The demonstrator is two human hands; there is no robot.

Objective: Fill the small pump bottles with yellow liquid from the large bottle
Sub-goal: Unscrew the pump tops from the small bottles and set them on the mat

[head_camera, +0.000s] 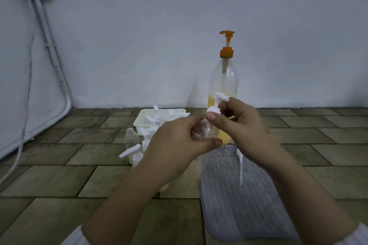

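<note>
Holding a clear small pump bottle [202, 131] in the left hand [177, 145], fingers curled round its body, and pinching its white pump cap [214, 110] with the right hand [242, 125]; best twisted squarely, bottle kept upright. Behind stands the large bottle [223, 87], partly full of yellow. Below: tiled floor [59, 175], grey mat [245, 195], white tray [143, 120], pale wall [139, 45].

orange pump [227, 42], grey ribbed mat [239, 195]

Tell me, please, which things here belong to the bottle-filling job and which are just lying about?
Job: large bottle with orange pump; small bottle gripped by left hand; its white pump cap pinched by right hand; white tray of pump bottles; uncapped bottle.
Lying about: grey mat; wall cable.
</note>
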